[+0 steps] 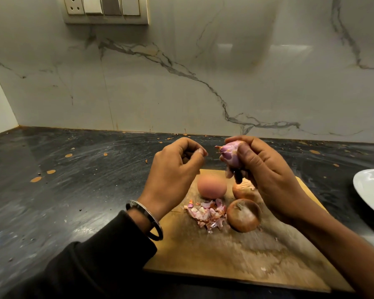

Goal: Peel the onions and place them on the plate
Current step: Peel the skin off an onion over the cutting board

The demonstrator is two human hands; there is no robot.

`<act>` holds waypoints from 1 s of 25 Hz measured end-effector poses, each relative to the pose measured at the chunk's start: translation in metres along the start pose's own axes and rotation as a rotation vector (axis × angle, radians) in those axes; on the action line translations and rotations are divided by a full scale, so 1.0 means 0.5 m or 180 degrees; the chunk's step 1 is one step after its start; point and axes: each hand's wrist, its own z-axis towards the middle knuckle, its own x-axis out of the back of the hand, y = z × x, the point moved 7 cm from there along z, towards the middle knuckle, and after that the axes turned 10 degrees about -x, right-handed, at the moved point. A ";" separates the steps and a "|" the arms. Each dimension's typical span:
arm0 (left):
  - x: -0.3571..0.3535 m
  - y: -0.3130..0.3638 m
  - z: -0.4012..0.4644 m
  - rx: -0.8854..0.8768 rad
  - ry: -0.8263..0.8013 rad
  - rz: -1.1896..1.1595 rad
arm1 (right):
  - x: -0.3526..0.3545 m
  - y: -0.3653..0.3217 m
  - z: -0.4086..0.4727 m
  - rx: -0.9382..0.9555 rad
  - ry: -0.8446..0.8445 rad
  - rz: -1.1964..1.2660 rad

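The right hand [266, 173] grasps a half-peeled purple onion [231, 153] above the far edge of the wooden board [235, 255], the bulb poking out leftward from the curled fingers; the left hand [175, 169] hovers just left of it, fingertips pinched together, whether on a scrap of skin I cannot tell; on the board below lie three more onions [243, 214] and a heap of peelings [207, 212]; the white plate [369, 188] sits well right, on the dark counter [63, 180].
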 end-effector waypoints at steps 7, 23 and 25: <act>-0.026 0.014 -0.005 -0.0201 -0.0316 -0.0278 | 0.002 0.012 0.000 -0.0091 0.0076 -0.0229; -0.041 0.011 -0.012 0.0034 -0.0472 -0.1078 | 0.013 -0.006 -0.008 0.0236 0.0357 -0.0214; -0.039 0.003 -0.009 0.0242 -0.0446 -0.1419 | 0.018 -0.013 -0.011 0.0336 0.0445 -0.0389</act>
